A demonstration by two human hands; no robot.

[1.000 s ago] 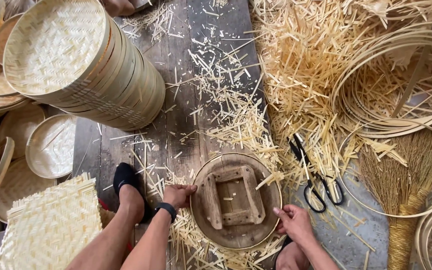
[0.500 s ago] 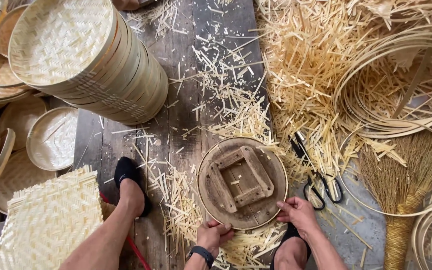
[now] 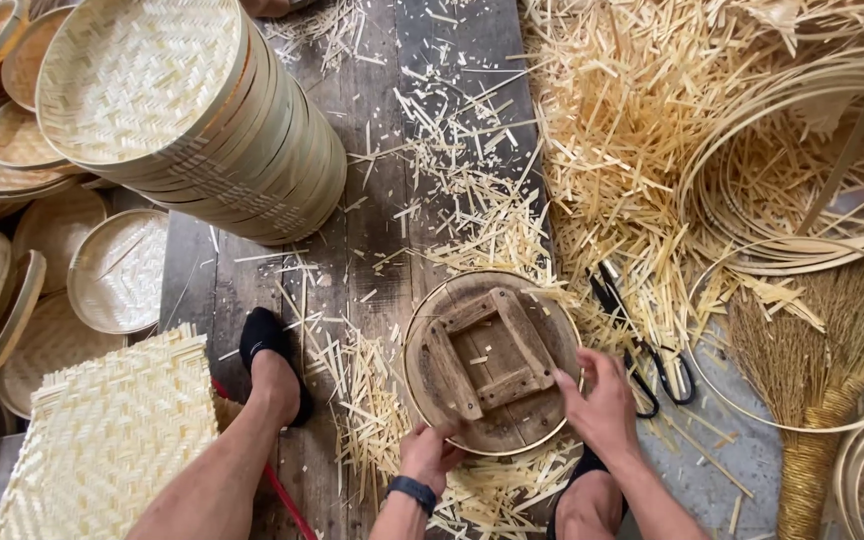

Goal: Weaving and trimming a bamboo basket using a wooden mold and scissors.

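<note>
Dark plank floor (image 3: 372, 180) open only in a strip between the stacked round woven bamboo trays (image 3: 202, 120) and the pale bamboo shavings heap (image 3: 632, 150); black scissors (image 3: 642, 345) obstruct the right.

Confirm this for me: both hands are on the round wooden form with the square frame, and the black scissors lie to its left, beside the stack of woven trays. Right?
Not quite. The head view shows the black scissors lying to the right of the round wooden form, among the bamboo strips, not by the stack of woven trays. The left hand and right hand are indeed both on the form's rim.
</note>
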